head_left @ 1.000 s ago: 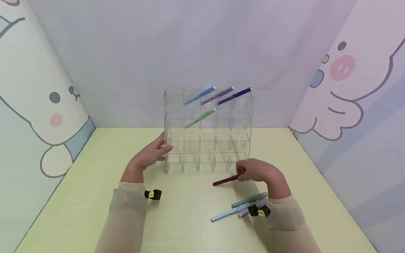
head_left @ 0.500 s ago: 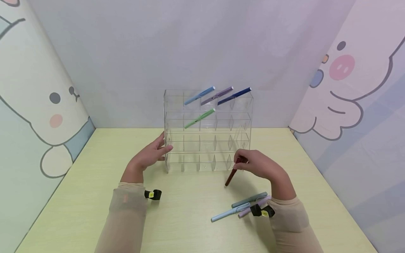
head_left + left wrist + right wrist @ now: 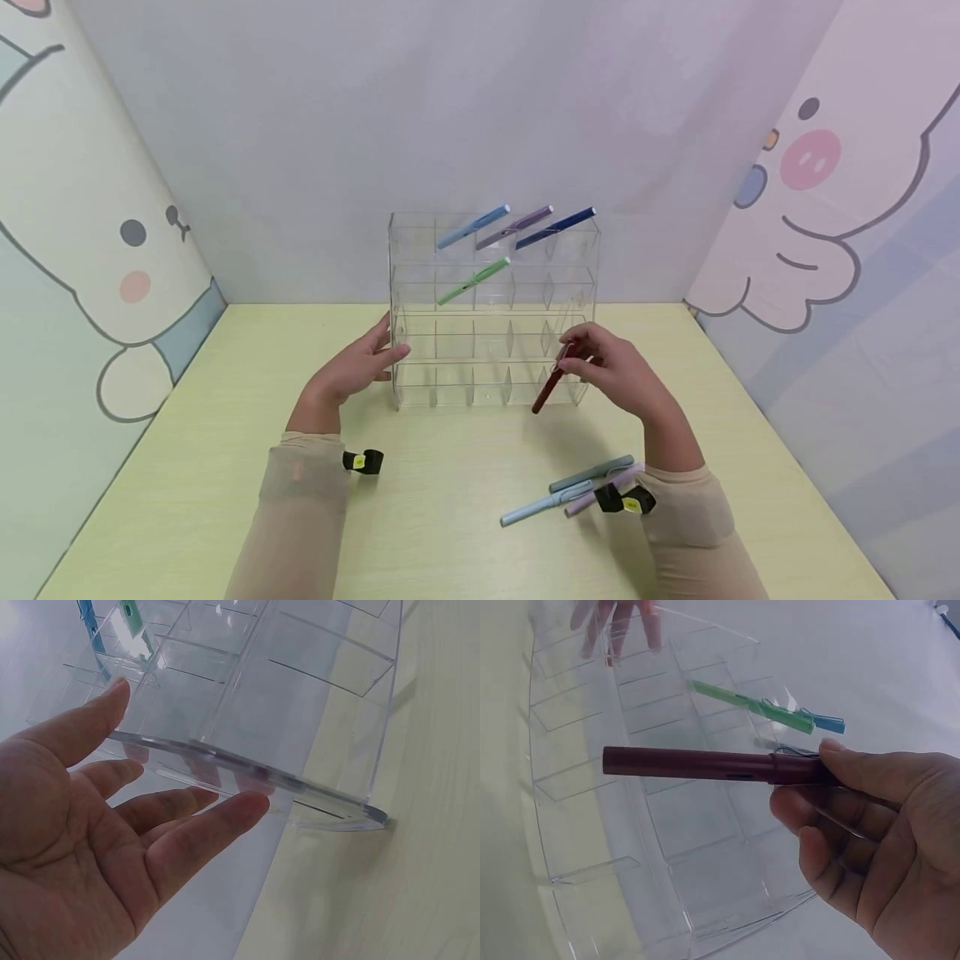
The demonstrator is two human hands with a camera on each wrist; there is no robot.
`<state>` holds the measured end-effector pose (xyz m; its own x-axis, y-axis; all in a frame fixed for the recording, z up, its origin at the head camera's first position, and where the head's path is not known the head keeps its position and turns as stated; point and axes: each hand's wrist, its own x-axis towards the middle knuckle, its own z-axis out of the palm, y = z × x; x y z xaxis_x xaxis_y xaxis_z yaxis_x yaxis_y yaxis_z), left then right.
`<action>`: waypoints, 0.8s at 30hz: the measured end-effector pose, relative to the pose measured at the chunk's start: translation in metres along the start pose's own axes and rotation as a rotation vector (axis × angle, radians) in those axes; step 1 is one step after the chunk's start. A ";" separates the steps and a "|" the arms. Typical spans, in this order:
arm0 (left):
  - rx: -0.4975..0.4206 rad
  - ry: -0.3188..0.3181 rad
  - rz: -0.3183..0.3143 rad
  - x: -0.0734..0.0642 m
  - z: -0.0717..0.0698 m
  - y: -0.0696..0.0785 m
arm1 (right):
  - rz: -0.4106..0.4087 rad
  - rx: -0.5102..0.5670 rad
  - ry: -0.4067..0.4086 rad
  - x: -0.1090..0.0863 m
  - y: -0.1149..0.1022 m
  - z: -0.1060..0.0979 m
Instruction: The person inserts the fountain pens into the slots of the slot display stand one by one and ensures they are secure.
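My right hand [image 3: 611, 367] pinches a dark red pen [image 3: 697, 763] near its clip end, between thumb and fingers. The pen slants down to the left in front of the lower right compartments of a clear acrylic rack [image 3: 491, 394]. With fingers extended, my left hand [image 3: 97, 817] touches the rack's left side panel, its thumb by the front edge. A light blue pen [image 3: 474, 227], a purple pen [image 3: 517, 227] and a dark blue pen [image 3: 557, 228] lie slanted in the top tier. One tier below sits a green pen [image 3: 754, 707].
On the table [image 3: 435, 517] near my right wrist lie a pale blue pen [image 3: 543, 505], a grey-green pen [image 3: 592, 473] and a lilac pen [image 3: 581, 505], close together. Behind the rack hangs a plain pale backdrop [image 3: 300, 167].
My right hand has lifted the dark red pen from near the table up toward the rack's right side and turned it steeper. The left hand has stayed in place.
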<state>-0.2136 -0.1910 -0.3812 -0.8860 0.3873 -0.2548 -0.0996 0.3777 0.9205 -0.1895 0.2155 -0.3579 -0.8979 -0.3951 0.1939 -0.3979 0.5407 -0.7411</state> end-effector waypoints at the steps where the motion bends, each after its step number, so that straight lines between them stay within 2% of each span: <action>1: -0.001 0.000 -0.002 0.000 0.000 0.000 | -0.005 0.011 0.022 0.000 0.000 -0.001; 4: -0.005 0.001 0.000 0.000 0.000 0.000 | -0.026 0.067 0.084 0.001 0.000 -0.002; 8: -0.009 -0.001 0.005 0.001 -0.001 -0.001 | -0.062 0.204 0.174 0.001 0.000 -0.003; 13: -0.005 0.001 -0.008 0.000 0.000 -0.001 | -0.153 0.406 0.313 0.003 0.002 -0.003; 17: -0.005 0.000 -0.005 0.000 0.000 0.000 | -0.220 0.524 0.410 0.005 0.001 -0.004; 21: -0.004 0.001 0.000 -0.001 0.000 0.001 | -0.242 0.612 0.477 0.007 0.000 -0.004; 24: 0.002 0.009 -0.005 0.003 0.000 -0.005 | -0.248 0.693 0.516 0.009 0.000 -0.002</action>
<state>-0.2159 -0.1913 -0.3863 -0.8895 0.3779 -0.2569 -0.1034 0.3811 0.9188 -0.1980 0.2136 -0.3542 -0.8407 0.0322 0.5406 -0.5387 -0.1510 -0.8288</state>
